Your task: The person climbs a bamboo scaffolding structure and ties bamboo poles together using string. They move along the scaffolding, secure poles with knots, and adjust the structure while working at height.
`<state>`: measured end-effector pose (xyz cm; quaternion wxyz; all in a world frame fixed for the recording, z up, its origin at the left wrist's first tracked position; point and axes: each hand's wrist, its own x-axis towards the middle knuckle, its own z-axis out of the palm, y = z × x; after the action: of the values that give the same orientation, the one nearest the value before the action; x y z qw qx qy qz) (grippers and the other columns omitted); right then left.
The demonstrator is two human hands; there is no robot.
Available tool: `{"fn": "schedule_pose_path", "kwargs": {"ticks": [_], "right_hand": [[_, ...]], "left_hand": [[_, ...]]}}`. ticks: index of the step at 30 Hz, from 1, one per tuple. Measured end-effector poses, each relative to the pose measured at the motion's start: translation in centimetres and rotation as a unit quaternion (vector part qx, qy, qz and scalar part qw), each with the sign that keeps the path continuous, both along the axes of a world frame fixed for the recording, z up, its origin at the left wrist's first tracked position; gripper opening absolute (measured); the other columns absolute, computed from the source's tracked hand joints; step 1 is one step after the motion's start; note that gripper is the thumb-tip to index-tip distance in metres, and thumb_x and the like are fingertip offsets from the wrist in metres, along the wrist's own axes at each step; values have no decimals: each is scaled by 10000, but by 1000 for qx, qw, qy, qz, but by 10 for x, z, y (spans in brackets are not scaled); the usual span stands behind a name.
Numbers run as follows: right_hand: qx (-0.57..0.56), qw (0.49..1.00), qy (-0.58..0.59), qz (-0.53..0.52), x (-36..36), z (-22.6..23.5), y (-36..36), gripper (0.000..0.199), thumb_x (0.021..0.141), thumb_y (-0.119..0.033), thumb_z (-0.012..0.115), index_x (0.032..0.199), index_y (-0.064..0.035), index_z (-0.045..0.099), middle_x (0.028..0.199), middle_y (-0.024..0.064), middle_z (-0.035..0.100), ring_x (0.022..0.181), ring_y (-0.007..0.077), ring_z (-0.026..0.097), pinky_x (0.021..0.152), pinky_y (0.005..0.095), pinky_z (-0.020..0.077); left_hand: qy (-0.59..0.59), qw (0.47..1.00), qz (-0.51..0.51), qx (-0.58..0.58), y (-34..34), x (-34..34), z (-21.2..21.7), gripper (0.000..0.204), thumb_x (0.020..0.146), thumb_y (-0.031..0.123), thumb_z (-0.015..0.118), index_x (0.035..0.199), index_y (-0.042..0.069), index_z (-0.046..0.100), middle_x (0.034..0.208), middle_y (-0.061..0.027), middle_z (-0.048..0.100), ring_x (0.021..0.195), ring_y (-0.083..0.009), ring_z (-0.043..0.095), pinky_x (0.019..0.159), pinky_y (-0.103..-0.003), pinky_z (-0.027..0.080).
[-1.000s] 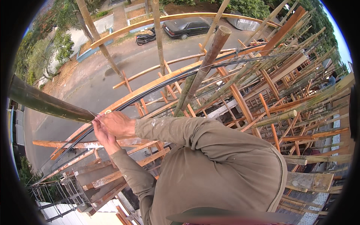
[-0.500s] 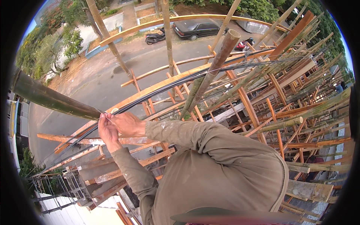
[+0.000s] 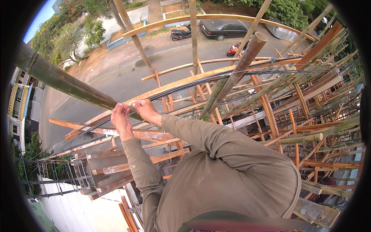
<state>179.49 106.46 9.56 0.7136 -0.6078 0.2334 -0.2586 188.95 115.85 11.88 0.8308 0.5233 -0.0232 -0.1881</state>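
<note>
A thick green bamboo pole [image 3: 71, 83] slants in from the left, and both hands are raised at its lower end. My left hand [image 3: 122, 119] is closed in a pinch against the pole, fingertips pointing up. Just right of it, my right hand [image 3: 147, 111] is also pinched closed, knuckles up. A thin pale strand [image 3: 119, 102] shows by the left fingertips at the pole; whether it is wire or string I cannot tell. The fingers partly hide it. A bundle of black cables [image 3: 170, 91] runs behind the hands.
An upright bamboo pole [image 3: 239, 73] rises right of the hands. Timber and bamboo scaffolding [image 3: 270, 116] spreads to the right, with wooden boards [image 3: 123, 166] below the left forearm. Far below lies a road [image 3: 100, 89] with a dark parked car [image 3: 224, 29] and a black motorbike [image 3: 181, 34].
The view has swung, so the scene sits further right. My hands, earlier overlapping, are now slightly apart, the right one having drawn to the right of the left. Both stay pinched.
</note>
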Motion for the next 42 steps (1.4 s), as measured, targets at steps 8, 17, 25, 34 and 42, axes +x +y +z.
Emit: {"fn": "schedule_pose_path", "kwargs": {"ticks": [8,17,25,34,42], "right_hand": [[90,995,-21,22,22,-4,-4,233,958,-166,617,1003,38,721,738,27,633,676,91,535,606,278,448],[90,990,-16,108,38,1,-11,204,976,-165,636,1020,22,705,861,21,695,799,94,570,715,278,471],[-8,994,-19,109,53,-8,-18,243,1000,-196,629,1034,27,717,909,27,708,800,83,582,703,273,494],[-109,992,11,56,52,-15,-18,270,982,-177,625,1099,59,684,974,91,731,906,201,682,800,334,544],[-453,841,220,198,-57,75,-4,243,925,-221,632,1046,-16,680,929,234,699,882,431,670,772,510,521]], "left_hand": [[-58,996,26,62,-3,-2,1,171,882,36,717,1024,-45,664,826,-63,681,666,-100,629,519,-200,503],[-80,980,-5,181,1,-4,15,89,925,87,651,930,-1,644,763,-22,603,604,-83,557,482,-229,525],[-44,975,-31,217,6,-19,31,146,968,169,627,999,27,621,896,-48,642,775,-138,644,579,-281,566],[-59,995,29,73,-1,-18,15,94,926,41,675,929,-37,623,925,-98,672,790,-154,675,721,-263,602],[-70,989,129,-7,-19,-30,-2,227,905,-12,678,1089,-41,549,928,-116,675,793,-157,670,726,-271,588]]}}
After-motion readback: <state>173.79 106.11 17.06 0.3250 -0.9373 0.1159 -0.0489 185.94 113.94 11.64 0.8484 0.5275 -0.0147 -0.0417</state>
